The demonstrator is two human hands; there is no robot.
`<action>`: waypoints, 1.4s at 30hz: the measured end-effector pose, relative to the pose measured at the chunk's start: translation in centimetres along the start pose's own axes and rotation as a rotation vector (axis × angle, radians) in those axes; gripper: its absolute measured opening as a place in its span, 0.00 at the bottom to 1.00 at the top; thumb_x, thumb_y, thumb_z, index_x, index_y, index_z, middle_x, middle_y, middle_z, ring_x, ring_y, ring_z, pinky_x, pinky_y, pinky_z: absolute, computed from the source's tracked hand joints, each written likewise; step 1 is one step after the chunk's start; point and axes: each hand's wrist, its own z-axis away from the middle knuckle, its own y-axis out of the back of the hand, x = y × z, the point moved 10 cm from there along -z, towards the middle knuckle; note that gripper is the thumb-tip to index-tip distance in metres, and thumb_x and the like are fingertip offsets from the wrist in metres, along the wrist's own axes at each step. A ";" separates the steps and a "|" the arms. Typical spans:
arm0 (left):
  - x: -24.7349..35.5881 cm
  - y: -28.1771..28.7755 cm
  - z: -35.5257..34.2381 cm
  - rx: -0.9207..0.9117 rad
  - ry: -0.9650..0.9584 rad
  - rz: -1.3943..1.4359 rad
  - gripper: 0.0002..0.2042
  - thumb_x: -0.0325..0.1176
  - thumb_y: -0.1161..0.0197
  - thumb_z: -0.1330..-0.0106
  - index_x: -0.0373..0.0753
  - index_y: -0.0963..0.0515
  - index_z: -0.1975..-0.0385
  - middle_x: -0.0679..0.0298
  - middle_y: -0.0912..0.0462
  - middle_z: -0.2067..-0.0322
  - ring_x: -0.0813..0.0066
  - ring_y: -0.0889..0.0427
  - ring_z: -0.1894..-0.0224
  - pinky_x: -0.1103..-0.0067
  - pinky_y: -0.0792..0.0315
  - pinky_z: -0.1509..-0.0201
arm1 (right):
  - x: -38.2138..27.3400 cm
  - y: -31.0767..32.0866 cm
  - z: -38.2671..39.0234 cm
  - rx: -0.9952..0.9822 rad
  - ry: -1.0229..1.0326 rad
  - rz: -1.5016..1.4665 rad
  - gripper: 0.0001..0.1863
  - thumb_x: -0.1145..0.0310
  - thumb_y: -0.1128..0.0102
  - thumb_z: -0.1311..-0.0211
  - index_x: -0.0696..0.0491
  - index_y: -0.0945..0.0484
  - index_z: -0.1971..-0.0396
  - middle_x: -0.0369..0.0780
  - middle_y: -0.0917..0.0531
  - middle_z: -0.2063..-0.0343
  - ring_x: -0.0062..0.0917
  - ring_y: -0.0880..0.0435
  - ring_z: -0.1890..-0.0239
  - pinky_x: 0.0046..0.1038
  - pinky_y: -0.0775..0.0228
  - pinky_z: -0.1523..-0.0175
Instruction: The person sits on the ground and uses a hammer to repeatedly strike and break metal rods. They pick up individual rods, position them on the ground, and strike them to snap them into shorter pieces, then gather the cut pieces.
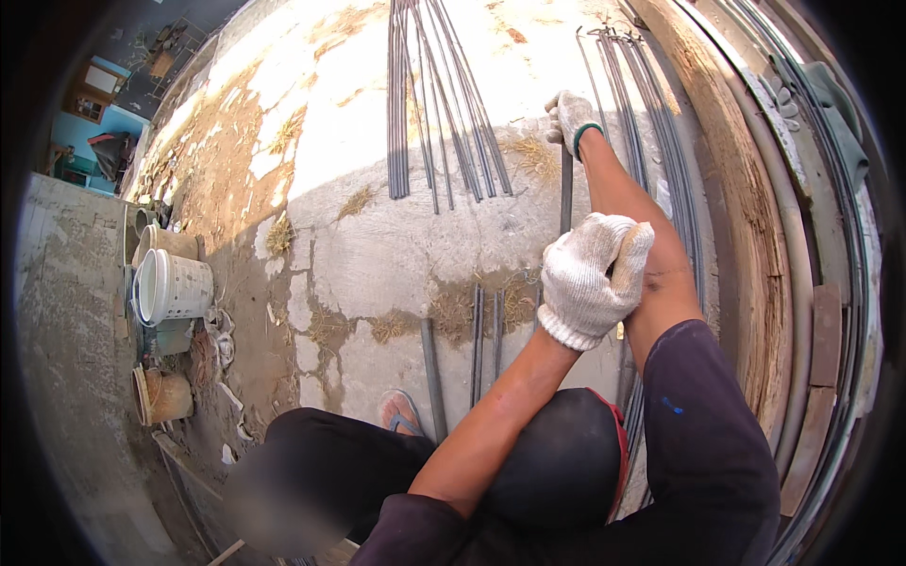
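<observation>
My right hand (570, 118), in a whitish knit glove with a green cuff, reaches forward, its fingers wrapped round the upper end of a dark metal bar (566, 193). That bar runs back toward me and passes out of sight near my left hand (595, 278). The left one, in a similar glove, is closed in a fist with the thumb uppermost; what lies inside it is hidden. Just right of my arms lies a bundle of long steel rods (672, 156), several with bent far ends.
More steel rods (399, 132) lie fanned out ahead on the concrete. Shorter rods (478, 344) and a thicker grey bar (433, 377) lie near my sandalled foot (401, 412). A weathered timber beam (746, 189) borders the right; white buckets (179, 288) stand left by a wall.
</observation>
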 end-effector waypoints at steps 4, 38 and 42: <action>-1.0 1.0 0.2 -0.016 0.110 0.008 0.03 0.25 0.31 0.30 0.33 0.15 0.66 0.54 0.14 0.73 0.62 0.13 0.73 0.72 0.20 0.65 | -1.9 -0.1 2.8 -0.021 0.023 -0.057 0.10 0.67 0.49 0.28 0.54 0.23 0.69 0.31 0.33 0.84 0.20 0.39 0.87 0.29 0.36 0.81; -4.0 -2.2 -1.1 -0.083 0.129 0.052 0.19 0.39 0.44 0.19 0.36 0.15 0.72 0.65 0.22 0.83 0.79 0.27 0.81 0.75 0.35 0.75 | -12.4 2.1 17.2 0.304 1.016 1.073 0.09 0.68 0.39 0.32 0.52 0.11 0.59 0.47 0.09 0.63 0.38 0.08 0.61 0.38 0.16 0.49; -5.3 -1.2 -1.5 -0.038 0.156 -0.024 0.19 0.41 0.44 0.20 0.35 0.14 0.70 0.67 0.22 0.84 0.82 0.25 0.82 0.78 0.34 0.78 | -12.3 1.9 22.7 0.205 1.124 0.973 0.10 0.66 0.36 0.35 0.52 0.13 0.58 0.49 0.09 0.61 0.39 0.09 0.57 0.41 0.18 0.49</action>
